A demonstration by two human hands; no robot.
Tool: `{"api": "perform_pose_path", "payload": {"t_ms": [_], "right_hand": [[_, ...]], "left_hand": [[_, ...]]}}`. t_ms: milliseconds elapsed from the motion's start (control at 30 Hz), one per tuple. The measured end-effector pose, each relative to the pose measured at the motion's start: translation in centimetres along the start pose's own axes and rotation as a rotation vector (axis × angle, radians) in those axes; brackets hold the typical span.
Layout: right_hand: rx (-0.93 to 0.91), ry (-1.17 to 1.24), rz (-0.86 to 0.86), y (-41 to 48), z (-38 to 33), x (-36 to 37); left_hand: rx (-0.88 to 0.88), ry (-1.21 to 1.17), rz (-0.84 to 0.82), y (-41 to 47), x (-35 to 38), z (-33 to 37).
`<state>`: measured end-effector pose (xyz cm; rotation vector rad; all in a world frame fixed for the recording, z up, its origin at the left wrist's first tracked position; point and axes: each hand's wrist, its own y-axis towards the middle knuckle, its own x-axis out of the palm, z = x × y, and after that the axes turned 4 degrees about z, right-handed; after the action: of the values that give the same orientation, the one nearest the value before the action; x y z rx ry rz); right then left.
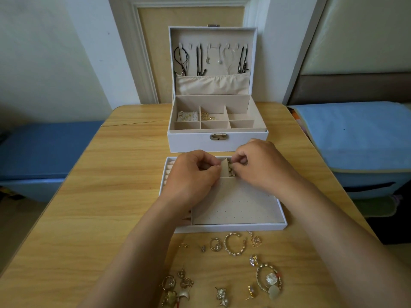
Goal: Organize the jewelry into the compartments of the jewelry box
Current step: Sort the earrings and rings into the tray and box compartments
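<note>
Obs.: white jewelry box [216, 142] stands at the far end of the wooden table [106, 174]; lid [213, 35] upright, dark cords and pale necklaces [181, 60] hanging from its hooks above a gathered pocket. Base divided into compartments; back-left one holds a card of small earrings [188, 116]; back-middle one holds gold pieces [208, 116].

Lift-out tray [233, 226] lies just in front of the box, apart from it; perforated beige panel across most of it; padded ring rolls [168, 172] along its left edge.

Both hands sit over the tray's far compartments. Right hand [258, 165]: fingers curled, thumb and forefinger pinching a small earring [231, 168] above the middle far compartment; more small pieces lie just beneath it. Left hand [191, 176]: fingers curled inward, thumb tip pressed to forefinger beside the same spot; cannot tell whether it grips anything.

Loose jewelry [234, 244] is spread on the table near the person, in front of the tray: a large beaded hoop, a ringed hoop with pale discs [269, 280], and a cluster of gold and silver bits [175, 287] at lower left.
</note>
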<state>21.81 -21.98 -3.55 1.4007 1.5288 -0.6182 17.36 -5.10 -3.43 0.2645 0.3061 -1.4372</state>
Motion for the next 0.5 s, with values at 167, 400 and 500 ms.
{"api": "perform_pose_path", "payload": {"t_ms": [167, 400, 500], "right_hand": [[0.026, -0.064, -0.087, 1.1, -0.7, 0.3], [0.007, -0.062, -0.113, 1.4, -0.1, 0.0], [0.021, 0.014, -0.132, 1.4, 0.4, -0.8]], "left_hand": [[0.004, -0.009, -0.004, 0.2, -0.1, -0.2], [0.008, -0.015, -0.007, 0.4, 0.0, -0.3], [0.006, -0.019, -0.009, 0.4, 0.0, -0.3]]}}
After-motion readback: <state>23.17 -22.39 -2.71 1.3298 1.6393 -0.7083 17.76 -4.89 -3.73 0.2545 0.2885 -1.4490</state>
